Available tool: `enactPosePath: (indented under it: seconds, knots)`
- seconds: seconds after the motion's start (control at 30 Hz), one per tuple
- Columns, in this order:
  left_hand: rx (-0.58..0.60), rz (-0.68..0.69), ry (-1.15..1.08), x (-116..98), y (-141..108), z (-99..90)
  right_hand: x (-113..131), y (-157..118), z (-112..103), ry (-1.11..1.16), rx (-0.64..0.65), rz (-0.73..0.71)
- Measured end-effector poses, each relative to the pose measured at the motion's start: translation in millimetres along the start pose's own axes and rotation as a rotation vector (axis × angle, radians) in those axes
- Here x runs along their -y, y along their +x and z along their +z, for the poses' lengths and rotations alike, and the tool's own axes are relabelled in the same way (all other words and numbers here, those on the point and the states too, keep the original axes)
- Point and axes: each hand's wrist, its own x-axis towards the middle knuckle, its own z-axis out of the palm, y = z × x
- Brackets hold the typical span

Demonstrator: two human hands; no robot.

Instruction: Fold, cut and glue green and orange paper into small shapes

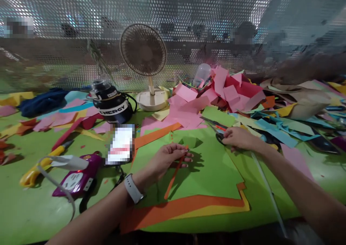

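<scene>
My left hand [173, 156], with a white watch strap [133, 188] on its wrist, pinches a narrow orange paper strip [173, 180] between thumb and fingers. The strip's free end hangs down toward me. Below it lies a green paper sheet [213, 176] on top of orange paper [156, 213] and yellow paper [216, 210]. To the right, my right hand [238, 138] is closed on the black handles of a pair of scissors [213, 124], whose blades point away to the left. A small folded green paper piece [190, 141] is just beyond my left hand.
Left of the sheets are a phone [120, 144], a purple device [79, 176] and a yellow-handled glue gun [44, 165]. A black bottle [112, 102] and a fan [144, 53] stand behind. Pink paper scraps [189, 108] pile up at the back; a pale thin stick [267, 191] lies right.
</scene>
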Motion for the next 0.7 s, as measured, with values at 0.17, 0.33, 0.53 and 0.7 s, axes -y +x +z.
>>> enactPosePath:
  seconds: [0.17, 0.33, 0.53, 0.7]
  knots:
    - [-0.013, 0.005, -0.087, 3, -1, -1.5, 0, -20, 3, 0.557, 0.135, -0.126]
    - [-0.028, 0.002, -0.134, 6, -3, -2.0, 12, -32, 20, 0.511, 0.357, -0.142]
    - [-0.034, 0.025, -0.135, 9, -3, -5.8, 13, -32, 32, 0.411, 0.523, -0.151]
    - [-0.054, 0.028, -0.165, 11, 1, -7.9, 10, -32, 37, 0.374, 0.569, -0.174]
